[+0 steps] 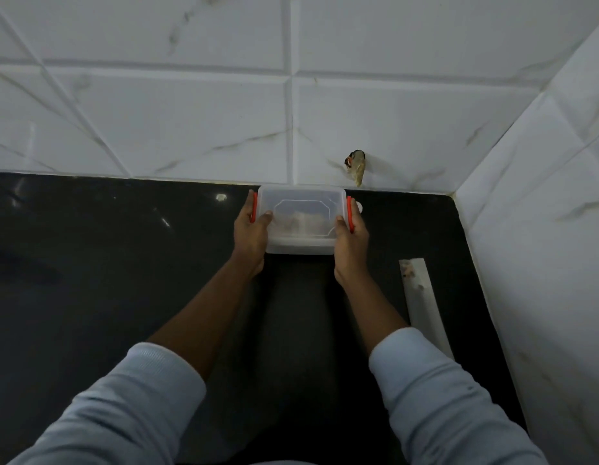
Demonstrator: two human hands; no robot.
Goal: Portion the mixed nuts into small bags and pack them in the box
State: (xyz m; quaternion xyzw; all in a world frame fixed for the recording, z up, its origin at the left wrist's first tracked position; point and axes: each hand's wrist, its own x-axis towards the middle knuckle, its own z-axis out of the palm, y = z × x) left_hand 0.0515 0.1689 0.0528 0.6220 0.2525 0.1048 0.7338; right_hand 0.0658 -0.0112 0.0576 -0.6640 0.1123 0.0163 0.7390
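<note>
surface: glossy black counter (90,280) | far middle, at its back edge: clear lidded box (301,245) with red clips (349,213) | right side: pale strip (422,307) lying near-to-far

Clear plastic box (301,245) in front of me, lid on, red clips (253,208) at both short ends, level at back of black counter (123,263). Pale brownish contents (298,223) inside, too blurry to ID.

What lies inside the box (301,245) is too blurred to tell.

Counter (90,263) open left of box (301,209); back wall (190,122) and right wall (543,246) hem it.
</note>
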